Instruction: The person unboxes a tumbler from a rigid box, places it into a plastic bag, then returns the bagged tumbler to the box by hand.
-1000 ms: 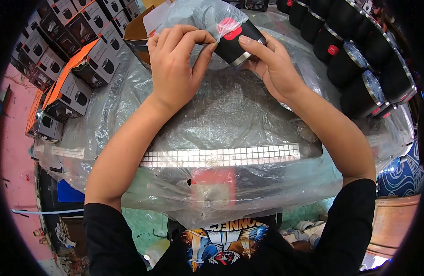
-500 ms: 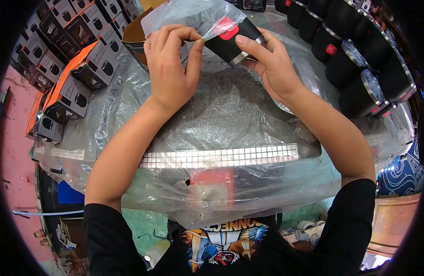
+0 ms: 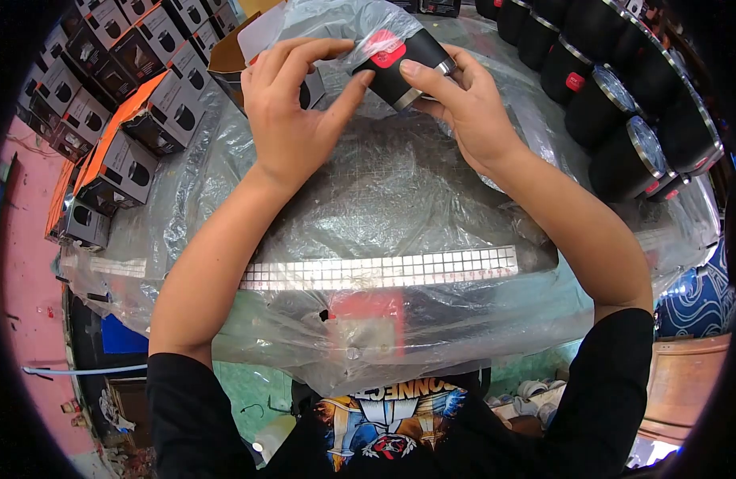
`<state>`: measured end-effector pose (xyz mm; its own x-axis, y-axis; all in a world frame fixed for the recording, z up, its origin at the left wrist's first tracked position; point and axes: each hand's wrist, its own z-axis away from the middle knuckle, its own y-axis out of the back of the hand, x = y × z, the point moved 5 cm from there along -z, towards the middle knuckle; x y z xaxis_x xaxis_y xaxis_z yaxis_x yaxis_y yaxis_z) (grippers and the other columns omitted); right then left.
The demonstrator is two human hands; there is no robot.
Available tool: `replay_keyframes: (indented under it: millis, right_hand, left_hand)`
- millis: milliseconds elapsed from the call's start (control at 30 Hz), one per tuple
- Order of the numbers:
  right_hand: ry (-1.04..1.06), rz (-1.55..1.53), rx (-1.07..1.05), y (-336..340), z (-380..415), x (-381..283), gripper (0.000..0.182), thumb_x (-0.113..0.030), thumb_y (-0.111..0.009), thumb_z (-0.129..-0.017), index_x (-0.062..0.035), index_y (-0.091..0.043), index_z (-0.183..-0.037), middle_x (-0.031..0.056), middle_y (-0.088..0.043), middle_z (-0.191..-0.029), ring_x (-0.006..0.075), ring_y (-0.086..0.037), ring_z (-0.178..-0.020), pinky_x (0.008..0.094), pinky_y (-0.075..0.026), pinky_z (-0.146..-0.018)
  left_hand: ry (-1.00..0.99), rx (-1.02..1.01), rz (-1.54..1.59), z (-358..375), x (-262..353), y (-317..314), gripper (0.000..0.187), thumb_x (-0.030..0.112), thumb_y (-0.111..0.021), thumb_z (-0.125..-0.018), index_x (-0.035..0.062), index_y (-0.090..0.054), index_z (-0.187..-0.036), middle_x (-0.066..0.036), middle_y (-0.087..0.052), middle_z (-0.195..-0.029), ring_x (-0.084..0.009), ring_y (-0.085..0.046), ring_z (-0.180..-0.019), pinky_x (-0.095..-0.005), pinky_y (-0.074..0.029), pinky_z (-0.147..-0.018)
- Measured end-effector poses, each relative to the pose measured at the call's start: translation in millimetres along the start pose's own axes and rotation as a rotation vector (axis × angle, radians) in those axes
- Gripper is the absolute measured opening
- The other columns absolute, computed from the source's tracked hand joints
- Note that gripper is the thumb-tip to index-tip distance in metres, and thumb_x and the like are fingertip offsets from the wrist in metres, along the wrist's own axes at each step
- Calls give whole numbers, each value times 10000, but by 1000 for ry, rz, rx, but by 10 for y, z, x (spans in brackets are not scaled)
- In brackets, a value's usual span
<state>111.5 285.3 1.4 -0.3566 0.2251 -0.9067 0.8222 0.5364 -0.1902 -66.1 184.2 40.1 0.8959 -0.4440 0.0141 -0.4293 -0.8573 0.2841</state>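
A black tumbler [image 3: 420,60] with a silver rim and a red label lies tilted in my right hand [image 3: 472,104], thumb on its side and fingers behind. A clear plastic bag [image 3: 320,22] covers the tumbler's far-left end and partly overlaps the label. My left hand [image 3: 292,104] is at the tumbler's left side, thumb and fingers apart; the thumb tip is by the tumbler's lower edge and the fingertips reach the bag. Behind my left hand stands an open cardboard box [image 3: 228,60], partly hidden.
Several printed boxes [image 3: 128,164] are stacked at the left. Rows of black tumblers [image 3: 615,164] stand at the right, some with clear lids. Plastic sheeting [image 3: 368,199] covers the table, with a gridded strip [image 3: 384,270] near its front edge.
My left thumb and fingers have spread from a pinch on the bag's edge. The tumbler has shifted slightly left and up, still held by my right hand.
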Motion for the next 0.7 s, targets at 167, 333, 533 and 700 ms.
replay_keyframes:
  millis: [167,333,533,700]
  right_hand:
    - [36,91,35,51,-30,48,715,-328,-912,-870,74,-557,-1344,120,-636,-1183,140,-679,-1012,274,-572,-850]
    - [47,82,39,32,-32,46,711,-338,-914,-867,71,-566,-1333,117,-637,-1178,141,-675,-999,267,-562,-851]
    - [86,99,48,50,-34,51,695,-318,-918,-864,71,-569,-1322,122,-642,-1181,149,-683,-1000,272,-564,-856]
    - [85,65,39,33,-33,60,689,-297,-921,-862,71,-565,-1323,119,-644,-1167,155,-689,-996,276,-566,-856]
  left_hand:
    - [-22,4,-42,16,-98,-12,188,228,-862,-864,168,-802,-1033,47,-737,-983,-152,-626,-803,-327,-409,-859]
    - [-2,-40,-44,19,-70,-46,88,180,-791,-929,138,-776,-1005,46,-730,-965,-173,-624,-812,-339,-403,-831]
    - [38,-150,47,26,-15,-92,76,75,-713,-976,20,-716,-1029,-80,-713,-1020,-246,-647,-956,-350,-467,-871]
    - [47,-147,107,10,-24,-85,77,62,-705,-948,6,-685,-998,-89,-694,-1000,-260,-646,-955,-355,-475,-879]
